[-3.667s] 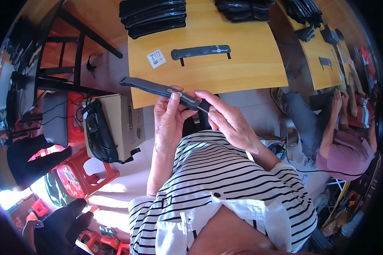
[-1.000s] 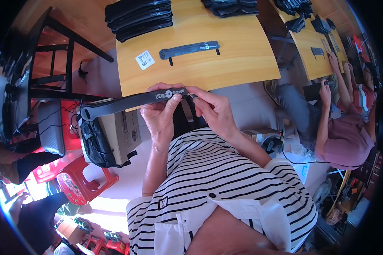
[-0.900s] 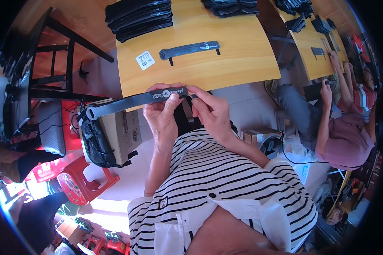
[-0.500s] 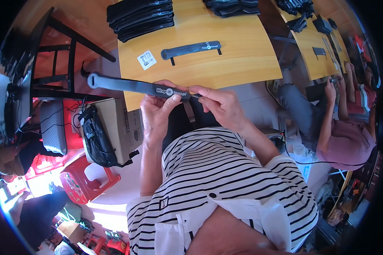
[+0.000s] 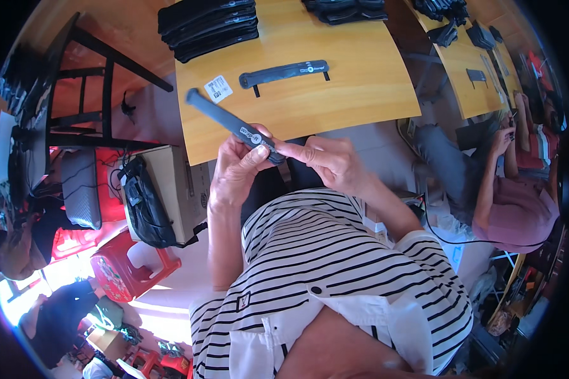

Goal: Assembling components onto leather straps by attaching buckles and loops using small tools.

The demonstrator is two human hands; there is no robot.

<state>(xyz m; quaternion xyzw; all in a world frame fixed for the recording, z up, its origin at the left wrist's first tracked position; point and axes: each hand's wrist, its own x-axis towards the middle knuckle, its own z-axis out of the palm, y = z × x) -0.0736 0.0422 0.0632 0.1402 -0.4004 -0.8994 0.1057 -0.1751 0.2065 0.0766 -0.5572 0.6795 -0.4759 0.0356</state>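
Works with two bare hands on one dark grey strap (image 5: 224,119). Pinches it near its lower end between thumb and fingers of the left hand (image 5: 234,174), narrowed onto it, with the length slanting up and left above one wooden table (image 5: 348,107). Puts the index finger of the right hand (image 5: 336,161) to that same end, other fingers curled; cannot tell of anything tucked inside them.

Faces one second strap (image 5: 278,74) lying flat on the table, with two short black tabs (image 5: 256,91) along its near edge. Has one white label (image 5: 218,89) just left of it. Counts two stacks of dark fabric pieces at the far side: one left stack (image 5: 208,28), one right stack (image 5: 346,11).

Shows at left one black bag (image 5: 146,202) against one cardboard box (image 5: 171,183), plus one red stool (image 5: 114,271) with patterned seat. Includes at right one seated person (image 5: 515,211) in a pink shirt.
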